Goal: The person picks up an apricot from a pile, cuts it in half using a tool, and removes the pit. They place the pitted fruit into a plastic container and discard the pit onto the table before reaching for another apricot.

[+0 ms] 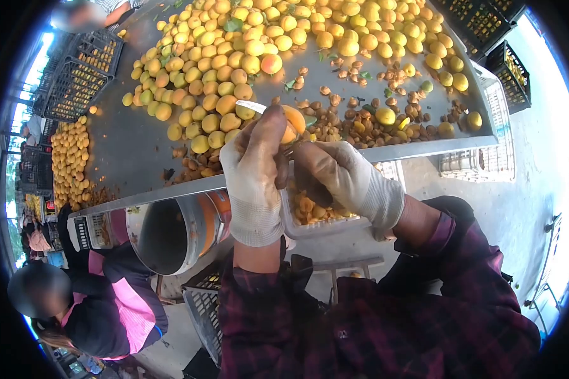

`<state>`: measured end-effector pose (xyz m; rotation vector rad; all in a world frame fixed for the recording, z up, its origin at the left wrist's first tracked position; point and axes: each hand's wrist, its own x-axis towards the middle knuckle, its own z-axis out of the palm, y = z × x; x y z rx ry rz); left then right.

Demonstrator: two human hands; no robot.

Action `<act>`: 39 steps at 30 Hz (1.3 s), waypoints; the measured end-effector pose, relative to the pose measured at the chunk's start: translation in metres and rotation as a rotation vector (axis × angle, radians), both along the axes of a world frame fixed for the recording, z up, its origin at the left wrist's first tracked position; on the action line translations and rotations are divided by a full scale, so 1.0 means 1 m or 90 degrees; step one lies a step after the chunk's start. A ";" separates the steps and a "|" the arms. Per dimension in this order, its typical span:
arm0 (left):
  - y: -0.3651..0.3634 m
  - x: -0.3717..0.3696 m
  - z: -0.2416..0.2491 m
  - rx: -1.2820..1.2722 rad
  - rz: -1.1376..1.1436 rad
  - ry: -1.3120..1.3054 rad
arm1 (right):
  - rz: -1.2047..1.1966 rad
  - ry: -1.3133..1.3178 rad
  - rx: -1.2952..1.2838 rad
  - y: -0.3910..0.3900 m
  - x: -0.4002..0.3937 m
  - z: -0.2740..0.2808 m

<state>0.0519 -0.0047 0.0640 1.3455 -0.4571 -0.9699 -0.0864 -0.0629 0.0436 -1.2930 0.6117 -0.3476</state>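
My left hand (257, 170), in a white glove with a soiled thumb, is closed around an apricot (293, 124) and a small knife (251, 106) whose blade points to the upper left. Close beside it on the right, my gloved right hand (348, 177) has its fingers curled near the fruit; what they hold, if anything, is hidden. Both hands are above the front edge of a metal table (123, 142). Beyond them lies a large heap of yellow-orange apricots (215, 69), with brown pits (329, 120) scattered nearer the edge.
Below my hands stands a clear tub (316, 228) of cut fruit. A large bucket (164, 237) is at the left, near a seated person (117, 303). Black crates (82, 79) stand at the far left and upper right. Another person (110, 9) is at the top left.
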 end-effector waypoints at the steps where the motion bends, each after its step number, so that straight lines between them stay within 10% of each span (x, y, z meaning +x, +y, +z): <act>1: 0.001 0.002 -0.002 -0.005 -0.012 0.009 | 0.014 -0.024 0.036 -0.001 -0.001 -0.001; 6: 0.004 0.005 -0.011 -0.042 -0.012 -0.010 | 0.040 0.105 -0.215 -0.012 -0.015 0.014; 8: 0.003 0.015 -0.031 -0.121 0.023 -0.312 | 0.063 0.163 -0.381 -0.023 -0.027 0.012; 9: 0.004 0.011 0.000 -0.051 0.030 0.008 | 0.073 0.181 -0.258 -0.031 -0.034 0.019; 20: 0.007 0.014 0.003 -0.059 0.051 -0.046 | 0.138 0.306 -0.264 -0.068 -0.050 0.048; 26: -0.002 -0.025 -0.003 -0.117 -0.058 -0.270 | -0.012 0.105 -0.127 -0.050 -0.029 0.045; 29: 0.000 -0.036 0.003 -0.072 -0.122 -0.353 | 0.002 -0.105 -0.693 -0.051 -0.024 0.006; 39: 0.002 -0.018 -0.007 -0.186 -0.070 -0.010 | -0.154 -0.175 0.179 -0.040 -0.030 0.003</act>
